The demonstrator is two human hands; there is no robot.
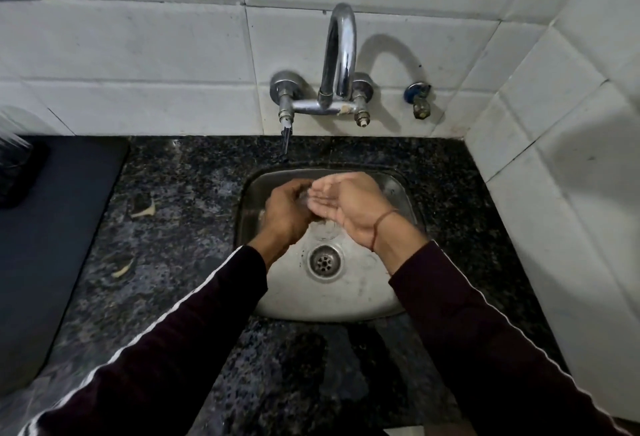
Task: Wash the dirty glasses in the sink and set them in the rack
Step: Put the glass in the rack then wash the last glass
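Observation:
Over the steel sink (346, 300), my left hand (285, 215) is curled around a clear glass (323, 229). The glass is tilted, and its round end shows just above the drain. Most of it is hidden by my fingers. My right hand (349, 208) is turned palm up beside it, fingers together and stretched out, with the fingertips touching the glass near my left hand. At the far left edge, a black rack-like object (19, 175) stands on a dark mat (52, 227), with something clear and blurred (14, 123) on top of it.
A chrome tap (341, 54) curves out from the white tiled wall above the sink, with a small valve (420, 101) to its right. A speckled black stone counter (180, 193) surrounds the sink and holds two pale scraps (143, 208). A tiled side wall closes off the right.

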